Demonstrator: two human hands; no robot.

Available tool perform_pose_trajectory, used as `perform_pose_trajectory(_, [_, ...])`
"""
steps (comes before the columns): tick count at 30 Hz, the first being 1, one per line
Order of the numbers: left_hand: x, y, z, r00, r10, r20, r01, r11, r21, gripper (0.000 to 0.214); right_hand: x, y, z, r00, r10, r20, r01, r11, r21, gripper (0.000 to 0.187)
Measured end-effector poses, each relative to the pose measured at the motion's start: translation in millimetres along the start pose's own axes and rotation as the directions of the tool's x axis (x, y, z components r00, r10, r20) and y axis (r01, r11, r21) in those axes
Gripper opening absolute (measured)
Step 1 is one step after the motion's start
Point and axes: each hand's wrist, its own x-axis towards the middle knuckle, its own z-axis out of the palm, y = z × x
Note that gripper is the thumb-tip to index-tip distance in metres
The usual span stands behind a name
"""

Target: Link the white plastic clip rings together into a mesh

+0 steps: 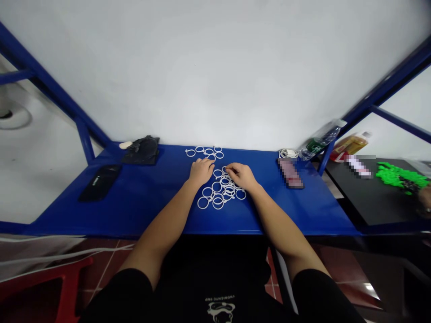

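Observation:
My left hand (201, 172) is palm down over the blue table. Its index finger reaches out at the near edge of a small group of white plastic rings (219, 155), with the thumb a little apart. My right hand (243, 176) has its fingers curled and pinched at the far end of a larger pile of white plastic rings (217, 203), on a white ring (224, 168). Each ring looks like a curtain ring with a small tab. Several rings overlap, and my right hand partly covers some of them.
Left on the blue table (134, 215) lie a black pouch (100, 183) and a black plastic bag (143, 151). A phone (291, 173), a coiled white cable (288, 153) and a bottle (316, 144) are right. Green pieces (397, 177) and another person's hand (424, 199) are far right.

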Motion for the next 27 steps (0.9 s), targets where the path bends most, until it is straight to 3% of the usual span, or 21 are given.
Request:
perform_pose_trajectory(8, [-2.1, 1.1, -2.0, 0.999, 0.0, 0.036, 0.001, 1.0, -0.009, 0.02, 0.2, 1.7, 1.1, 1.0, 0.004, 0.022, -0.004, 1.0, -0.007, 0.015])
perform_pose_trajectory(13, [-0.8, 0.4, 3.4, 0.989, 0.102, -0.107, -0.108, 0.993, -0.053, 0.017, 0.2, 1.5, 0.8, 1.0, 0.016, 0.021, -0.016, 1.0, -0.004, 0.016])
perform_pose_trajectory(18, [-2.0, 6.4, 7.2, 0.899, 0.204, -0.386, -0.3, 0.932, -0.205, 0.009, -0.8, 2.1, 1.1, 0.999, 0.048, -0.007, -0.048, 0.999, -0.005, 0.02])
perform_pose_trajectory(21, [-7.1, 15.8, 4.6, 0.832, 0.294, -0.471, -0.449, 0.855, -0.259, 0.014, -1.2, 2.3, 1.6, 0.997, 0.067, -0.022, -0.066, 0.997, 0.028, 0.031])
perform_pose_trajectory(24, [-13.9, 27.2, 0.4, 0.799, 0.387, -0.461, -0.547, 0.785, -0.29, 0.018, -1.2, 0.2, 1.9, 0.998, 0.039, -0.04, -0.036, 0.996, 0.085, 0.038])
perform_pose_trajectory(27, [-19.4, 36.3, -3.6, 0.832, 0.431, -0.351, -0.536, 0.787, -0.304, 0.016, -1.4, -3.5, 1.7, 0.998, 0.015, -0.053, -0.007, 0.989, 0.144, 0.039])
